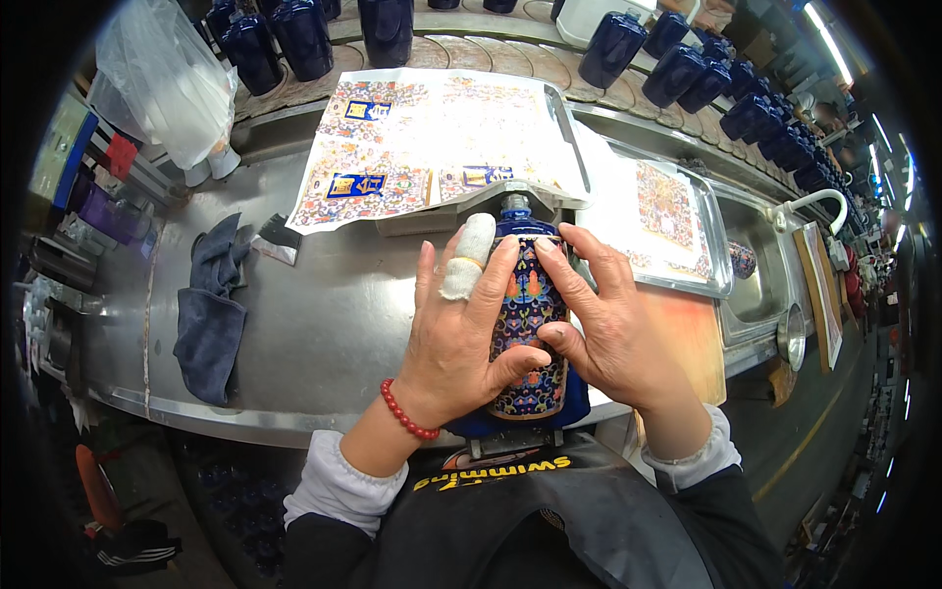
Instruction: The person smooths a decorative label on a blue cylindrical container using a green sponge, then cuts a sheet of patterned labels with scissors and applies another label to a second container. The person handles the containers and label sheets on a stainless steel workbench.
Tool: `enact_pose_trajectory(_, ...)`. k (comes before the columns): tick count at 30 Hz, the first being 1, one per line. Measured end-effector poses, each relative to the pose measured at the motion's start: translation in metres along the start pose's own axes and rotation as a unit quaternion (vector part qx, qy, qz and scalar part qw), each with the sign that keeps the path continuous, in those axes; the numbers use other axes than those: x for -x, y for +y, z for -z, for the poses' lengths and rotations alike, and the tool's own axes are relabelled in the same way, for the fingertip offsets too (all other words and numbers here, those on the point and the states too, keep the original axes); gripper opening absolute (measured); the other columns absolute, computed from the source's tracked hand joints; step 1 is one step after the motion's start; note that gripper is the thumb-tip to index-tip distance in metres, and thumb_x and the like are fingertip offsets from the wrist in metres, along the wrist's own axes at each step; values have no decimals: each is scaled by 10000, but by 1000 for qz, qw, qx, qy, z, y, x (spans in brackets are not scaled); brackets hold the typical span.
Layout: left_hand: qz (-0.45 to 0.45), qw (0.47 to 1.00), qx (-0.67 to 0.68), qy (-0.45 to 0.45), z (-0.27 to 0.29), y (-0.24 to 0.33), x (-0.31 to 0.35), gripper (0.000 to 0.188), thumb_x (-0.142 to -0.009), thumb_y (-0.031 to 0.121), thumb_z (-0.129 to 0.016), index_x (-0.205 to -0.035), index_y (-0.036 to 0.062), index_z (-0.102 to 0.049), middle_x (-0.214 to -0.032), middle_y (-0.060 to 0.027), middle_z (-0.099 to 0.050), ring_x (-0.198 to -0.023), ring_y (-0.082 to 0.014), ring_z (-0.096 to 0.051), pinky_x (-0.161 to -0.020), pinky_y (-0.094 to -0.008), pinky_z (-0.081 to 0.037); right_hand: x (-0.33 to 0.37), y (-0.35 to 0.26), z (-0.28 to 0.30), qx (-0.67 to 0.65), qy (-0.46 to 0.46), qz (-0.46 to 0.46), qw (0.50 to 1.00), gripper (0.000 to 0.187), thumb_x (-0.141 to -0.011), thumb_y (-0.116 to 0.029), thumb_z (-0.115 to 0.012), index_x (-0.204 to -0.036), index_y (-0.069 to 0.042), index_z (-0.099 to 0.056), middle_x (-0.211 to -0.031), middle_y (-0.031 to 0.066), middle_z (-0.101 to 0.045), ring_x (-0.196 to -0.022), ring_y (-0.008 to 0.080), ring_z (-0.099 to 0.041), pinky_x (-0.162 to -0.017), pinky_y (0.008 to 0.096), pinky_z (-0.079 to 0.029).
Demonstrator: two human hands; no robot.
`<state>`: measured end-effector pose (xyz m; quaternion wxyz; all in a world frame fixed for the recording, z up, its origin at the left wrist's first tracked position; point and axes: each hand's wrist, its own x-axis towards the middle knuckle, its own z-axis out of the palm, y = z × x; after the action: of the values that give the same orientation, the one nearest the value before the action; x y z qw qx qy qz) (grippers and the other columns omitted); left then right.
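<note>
A dark blue bottle [530, 324] lies in front of me with its neck pointing away. A colourful floral decal covers the side facing up. My left hand [446, 334] rests along the decal's left edge, its fingers stretched out and its thumb lying on the pattern. White cloth covers one of its fingers, and red beads circle the wrist. On the opposite edge lies my right hand [618, 339], fingers spread, index fingertip near the bottle's shoulder and thumb on the decal. Neither hand wraps around the bottle. Beneath the bottle, its support is mostly hidden.
Beyond the bottle, printed decal sheets [432, 137] lie over a tray. More decals sit in a clear tray [672, 226] beside a sink [760, 275]. A dark cloth [211, 314] lies on the metal table [314, 324]. Several blue bottles [299, 39] stand along the conveyor [471, 59].
</note>
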<state>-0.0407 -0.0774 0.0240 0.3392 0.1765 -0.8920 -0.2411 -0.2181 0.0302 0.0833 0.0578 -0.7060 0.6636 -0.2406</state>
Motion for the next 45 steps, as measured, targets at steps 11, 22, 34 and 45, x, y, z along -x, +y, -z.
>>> enact_pose_trajectory(11,-24,997,-65,21,4,5,0,913,-852,720,-515,-1425,11,-477,-1437,-224,-464,-1360,-456,-370,-1136,-640,-174,0,1,0,-6,4,2,1000,625,-919,-396,-641,-1437,-75,-500,-1483,214,-380,-1312,411,-404,-1094,489,-363)
enact_pose_trajectory(22,-7,996,-88,8,5,11,0,953,-856,737,-475,-1450,-8,-440,-1447,-165,-475,-1388,-441,-311,-1123,-654,-182,-4,-1,1,7,38,32,999,667,-758,-219,-783,-1361,-50,-555,-1386,222,-437,-1191,416,-464,-1007,483,-431)
enact_pose_trajectory(34,5,996,-91,-1,3,17,4,965,-861,732,-472,-1482,-2,-391,-1463,-190,-448,-1386,-460,-304,-1123,-664,-162,-2,-1,1,9,34,39,999,668,-741,-243,-798,-1355,-100,-578,-1401,247,-424,-1180,429,-474,-995,492,-437)
enact_pose_trajectory(45,28,999,-37,-2,-3,20,17,1071,-844,762,-458,-1514,-54,-282,-1431,-215,-472,-1409,-488,-258,-1114,-674,-143,3,-2,2,14,18,43,999,656,-772,-254,-780,-1367,-84,-563,-1420,249,-400,-1190,426,-471,-1001,493,-426)
